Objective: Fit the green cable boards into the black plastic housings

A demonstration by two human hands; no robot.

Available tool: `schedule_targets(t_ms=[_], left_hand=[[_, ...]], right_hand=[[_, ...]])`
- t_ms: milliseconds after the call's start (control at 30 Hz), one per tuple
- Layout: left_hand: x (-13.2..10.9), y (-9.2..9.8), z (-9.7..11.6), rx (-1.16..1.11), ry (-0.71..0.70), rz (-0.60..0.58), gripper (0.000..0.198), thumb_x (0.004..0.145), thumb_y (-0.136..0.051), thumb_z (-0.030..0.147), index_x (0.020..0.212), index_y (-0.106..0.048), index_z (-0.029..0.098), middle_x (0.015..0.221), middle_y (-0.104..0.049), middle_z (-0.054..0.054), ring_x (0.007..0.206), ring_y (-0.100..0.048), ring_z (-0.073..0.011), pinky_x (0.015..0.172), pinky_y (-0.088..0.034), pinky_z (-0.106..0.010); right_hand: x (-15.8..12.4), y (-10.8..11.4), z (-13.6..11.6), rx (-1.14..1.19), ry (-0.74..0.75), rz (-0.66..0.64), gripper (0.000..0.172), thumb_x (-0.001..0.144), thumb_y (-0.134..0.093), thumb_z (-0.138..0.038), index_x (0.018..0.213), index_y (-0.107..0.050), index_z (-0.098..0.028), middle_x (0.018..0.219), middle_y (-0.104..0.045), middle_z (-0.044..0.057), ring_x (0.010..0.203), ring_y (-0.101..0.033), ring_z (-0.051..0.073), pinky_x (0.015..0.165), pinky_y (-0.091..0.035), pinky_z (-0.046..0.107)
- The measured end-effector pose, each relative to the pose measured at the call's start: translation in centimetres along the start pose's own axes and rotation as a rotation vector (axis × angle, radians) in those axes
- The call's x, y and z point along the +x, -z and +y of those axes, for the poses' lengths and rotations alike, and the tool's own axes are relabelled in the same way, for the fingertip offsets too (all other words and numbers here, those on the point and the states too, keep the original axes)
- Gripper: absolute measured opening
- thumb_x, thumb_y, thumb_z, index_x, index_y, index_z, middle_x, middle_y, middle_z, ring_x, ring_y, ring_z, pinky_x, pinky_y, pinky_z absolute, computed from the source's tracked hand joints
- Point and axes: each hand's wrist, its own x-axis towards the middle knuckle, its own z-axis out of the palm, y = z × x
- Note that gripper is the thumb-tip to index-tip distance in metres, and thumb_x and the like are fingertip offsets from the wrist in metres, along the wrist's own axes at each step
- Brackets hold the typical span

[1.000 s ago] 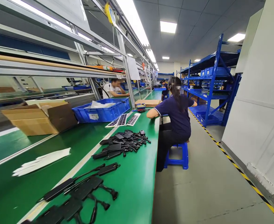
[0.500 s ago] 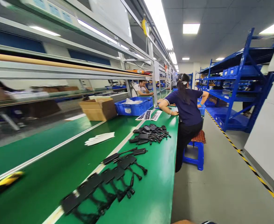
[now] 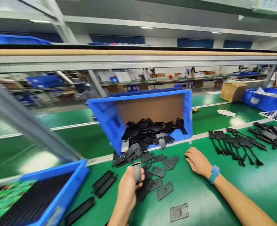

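Observation:
My left hand [image 3: 129, 185] is closed around a small dark plastic casing half [image 3: 136, 172], held upright above the bench. Under and beyond it, loose black plastic casing halves [image 3: 165, 191] lie scattered. More of the same parts spill from a blue bin [image 3: 187, 114] tipped on its side towards me. To the right, my right hand [image 3: 197, 160] rests on the green bench top with loosely bent fingers, and I see nothing in it. One single casing half [image 3: 179, 212] lies flat near the front. Long black housings [image 3: 104, 183] sit left of my left hand.
A blue bin [image 3: 75, 185] with green circuit boards and black parts stands at the lower left. Black boxes with cables [image 3: 230, 141] lie to the right. Farther back are a white glove [image 3: 226, 112], a cardboard box [image 3: 234, 91] and another blue bin [image 3: 265, 100].
My view has swung left, from along the bench to across it. Both hands, the tipped bin and the scattered casing halves have come into view; the co-worker on the stool has left it.

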Motion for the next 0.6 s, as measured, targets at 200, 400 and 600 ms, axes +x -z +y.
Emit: schedule_targets(t_ms=[200,400,600], left_hand=[[0.6,-1.8,-2.2,-0.274,-0.131,-0.102,0.066,0.069,-0.065,0.072,0.1,-0.06,0.015,0.069,-0.061,0.0,0.052,-0.052,-0.0117,0.041,-0.038,-0.021],[1.1,-1.0,-2.3,-0.452,-0.143,-0.051,0.062,0.079,-0.057,0.07,0.105,-0.058,0.014,0.076,-0.061,-0.002,0.058,-0.057,-0.013,0.048,-0.046,-0.024],[0.6,-1.3,-2.5,-0.582,-0.078,-0.015,0.055,0.084,-0.053,0.067,0.097,-0.059,0.013,0.072,-0.06,-0.003,0.056,-0.055,-0.0132,0.048,-0.044,-0.024]], right_hand=[[-0.9,-0.6,1.5,-0.002,0.044,0.112,0.03,0.097,-0.045,-0.016,0.122,-0.06,-0.018,0.112,-0.064,0.013,0.11,-0.058,0.027,0.096,-0.052,0.05],[-1.0,-1.3,-0.5,-0.056,0.188,0.141,0.037,0.098,-0.043,-0.016,0.131,-0.057,-0.021,0.116,-0.065,0.012,0.113,-0.06,0.028,0.097,-0.053,0.051],[-0.8,-1.9,-3.0,0.0,0.395,0.218,0.051,0.093,-0.051,-0.016,0.143,-0.048,-0.026,0.116,-0.067,0.01,0.109,-0.064,0.029,0.093,-0.056,0.052]])
